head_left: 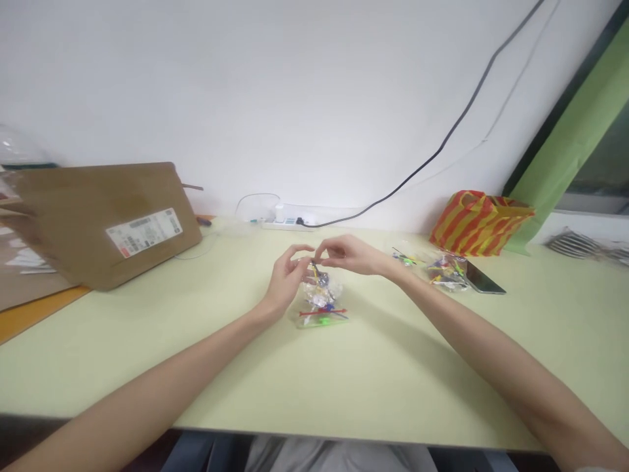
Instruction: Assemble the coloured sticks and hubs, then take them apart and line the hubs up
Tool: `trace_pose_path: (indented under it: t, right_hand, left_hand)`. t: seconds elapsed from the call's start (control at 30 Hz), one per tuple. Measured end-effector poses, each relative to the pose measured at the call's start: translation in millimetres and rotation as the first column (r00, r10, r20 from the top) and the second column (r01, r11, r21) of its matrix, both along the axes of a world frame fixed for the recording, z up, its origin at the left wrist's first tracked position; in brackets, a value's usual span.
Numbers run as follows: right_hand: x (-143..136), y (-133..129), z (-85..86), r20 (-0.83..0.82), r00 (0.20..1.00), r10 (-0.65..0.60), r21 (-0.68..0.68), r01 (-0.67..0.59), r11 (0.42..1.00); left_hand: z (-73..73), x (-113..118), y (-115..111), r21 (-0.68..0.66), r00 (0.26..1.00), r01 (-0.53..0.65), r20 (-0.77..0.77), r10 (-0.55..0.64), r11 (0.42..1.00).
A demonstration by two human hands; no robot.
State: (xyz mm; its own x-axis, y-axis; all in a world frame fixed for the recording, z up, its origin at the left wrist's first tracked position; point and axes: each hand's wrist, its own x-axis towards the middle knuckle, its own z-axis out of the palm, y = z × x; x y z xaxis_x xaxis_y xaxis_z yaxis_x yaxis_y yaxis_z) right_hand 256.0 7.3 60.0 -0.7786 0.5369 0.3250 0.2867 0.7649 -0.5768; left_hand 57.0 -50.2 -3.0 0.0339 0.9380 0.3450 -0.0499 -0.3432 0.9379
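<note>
A clear plastic bag point(322, 298) of small colourful parts stands on the table in front of me, with red, blue and green pieces showing near its bottom. My left hand point(287, 278) is closed at the bag's gathered top, thumb and fingers pinched together. From the other side my right hand point(346, 254) meets it there, its thumb and forefinger pinching the same spot. A thin dark and yellow strip shows just under the fingertips; what it is, I cannot tell.
A cardboard box point(98, 223) with a label leans at the left. Toward the right are another bag of small parts point(448, 272), a dark phone point(484, 278) and a red-and-yellow striped bag point(472, 223). A power strip point(282, 224) with a black cable point(432, 157) lies by the wall.
</note>
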Motion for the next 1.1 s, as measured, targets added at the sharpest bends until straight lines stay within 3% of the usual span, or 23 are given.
trace_pose_path:
  t: [0.13, 0.27, 0.37, 0.43, 0.5, 0.6, 0.77, 0.97, 1.1]
  right_hand:
    - [1, 10, -24.3, -0.204, 0.978, -0.049, -0.136, 0.021, 0.990]
    - [13, -4, -50.7, -0.366, 0.920, -0.141, -0.345, 0.007, 0.939]
    - [24, -33, -71.5, -0.461, 0.839, -0.288, -0.583, -0.041, 0.812]
    - [28, -56, -81.4, -0.473, 0.758, -0.449, -0.713, -0.030, 0.700]
    - [29, -76, -85.3, -0.423, 0.730, -0.537, -0.759, 0.038, 0.650]
    - [26, -94, -80.2, -0.381, 0.742, -0.551, -0.728, 0.127, 0.674]
    - [23, -93, -69.1, -0.406, 0.692, -0.597, -0.705, 0.178, 0.686]
    - [27, -84, -81.8, -0.454, 0.699, -0.553, -0.726, 0.069, 0.684]
    - [32, -67, -88.4, -0.468, 0.673, -0.573, -0.702, 0.111, 0.703]
  left_hand:
    - [-2.2, -2, 5, -0.088, 0.998, 0.009, 0.070, -0.003, 0.996]
    - [-5.7, -3, 6, -0.138, 0.979, 0.167, 0.141, -0.148, 0.976]
    - [-5.4, 1, 1, -0.156, 0.952, 0.295, 0.127, -0.277, 0.942]
    - [-4.1, 6, -5, -0.134, 0.947, 0.320, 0.027, -0.319, 0.938]
    - [-3.1, 13, -12, -0.069, 0.944, 0.302, -0.116, -0.309, 0.951]
    - [-2.8, 25, -22, 0.021, 0.934, 0.279, -0.237, -0.267, 0.960]
    - [-1.9, 33, -30, -0.014, 0.867, 0.341, -0.381, -0.320, 0.940]
    - [-1.4, 25, -22, -0.008, 0.763, 0.351, -0.577, -0.291, 0.936]
    - [-1.5, 13, -12, 0.026, 0.692, 0.351, -0.681, -0.240, 0.936]
